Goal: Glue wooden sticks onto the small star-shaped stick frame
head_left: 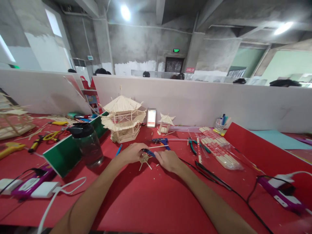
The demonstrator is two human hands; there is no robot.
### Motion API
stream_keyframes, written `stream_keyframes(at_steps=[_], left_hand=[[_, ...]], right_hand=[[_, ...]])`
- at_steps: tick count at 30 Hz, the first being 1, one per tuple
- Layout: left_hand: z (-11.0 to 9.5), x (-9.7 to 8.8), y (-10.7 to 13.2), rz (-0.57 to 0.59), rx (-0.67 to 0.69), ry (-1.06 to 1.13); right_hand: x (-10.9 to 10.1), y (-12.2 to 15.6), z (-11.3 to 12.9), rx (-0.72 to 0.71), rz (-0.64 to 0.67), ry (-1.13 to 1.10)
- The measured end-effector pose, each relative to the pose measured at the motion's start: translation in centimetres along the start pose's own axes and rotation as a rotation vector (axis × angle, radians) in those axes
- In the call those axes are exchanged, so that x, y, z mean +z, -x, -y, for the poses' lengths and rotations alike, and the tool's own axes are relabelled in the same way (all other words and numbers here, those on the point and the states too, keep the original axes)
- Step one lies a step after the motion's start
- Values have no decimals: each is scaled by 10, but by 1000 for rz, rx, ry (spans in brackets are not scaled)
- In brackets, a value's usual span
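Just in front of me, a small spoked frame of thin wooden sticks [145,159] is low over or on the red tabletop; I cannot tell which. My left hand [133,154] is closed, its fingertips at the frame's upper edge, and what they grip is hidden. A narrow dark blue tool [148,152] spans the gap between both hands above the frame. My right hand [168,161] is closed round its right end. Behind the hands lies a blue glue gun [161,141], with a loose stick [159,146] close by.
A large stick pavilion [123,120] and a small one [166,123] stand behind, a lit phone [151,117] between them. A water bottle [87,146] stands left. Right are cutting pliers [192,147], bagged sticks [219,151] and a black cable [212,177].
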State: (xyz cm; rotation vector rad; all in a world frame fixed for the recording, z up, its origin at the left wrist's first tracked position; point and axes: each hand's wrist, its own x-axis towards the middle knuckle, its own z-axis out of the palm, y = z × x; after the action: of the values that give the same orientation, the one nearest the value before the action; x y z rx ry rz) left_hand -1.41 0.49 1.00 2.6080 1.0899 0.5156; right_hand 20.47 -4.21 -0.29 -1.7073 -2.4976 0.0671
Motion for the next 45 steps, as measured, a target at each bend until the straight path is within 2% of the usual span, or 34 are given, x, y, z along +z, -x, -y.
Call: stream_keyframes(at_steps=[4, 8, 11, 14, 17, 21, 25, 30, 35, 38, 42, 45], left_hand=[[7, -1, 1, -44, 2, 153], [19, -2, 2, -123, -27, 280], [31, -2, 2, -162, -25, 181], [41, 1, 1, -173, 11, 3], [45, 7, -2, -134, 46, -96], [41, 14, -5, -51, 24, -140], [34, 14, -6, -70, -20, -147], [35, 13, -6, -131, 23, -15], [32, 16, -7, -83, 76, -7], [30, 16, -7, -68, 119, -34], [26, 16, -7, -63, 177, -37], [23, 18, -6, -75, 205, -16]], right_hand=[[-7, 3, -3, 42, 26, -61], [-19, 9, -19, 56, 25, -105], [-28, 13, -39, 89, 0, -115], [-34, 14, -64, 181, -26, -83], [-35, 15, -91, 255, -54, -25], [-33, 19, -117, 332, 27, 60], [-32, 20, -123, 340, 86, 91], [-28, 18, -121, 329, 86, 99], [-21, 18, -118, 269, 105, 114], [-21, 16, -111, 216, 20, 102], [-21, 9, -95, -48, -206, -39], [-17, 2, -79, -257, -230, -126]])
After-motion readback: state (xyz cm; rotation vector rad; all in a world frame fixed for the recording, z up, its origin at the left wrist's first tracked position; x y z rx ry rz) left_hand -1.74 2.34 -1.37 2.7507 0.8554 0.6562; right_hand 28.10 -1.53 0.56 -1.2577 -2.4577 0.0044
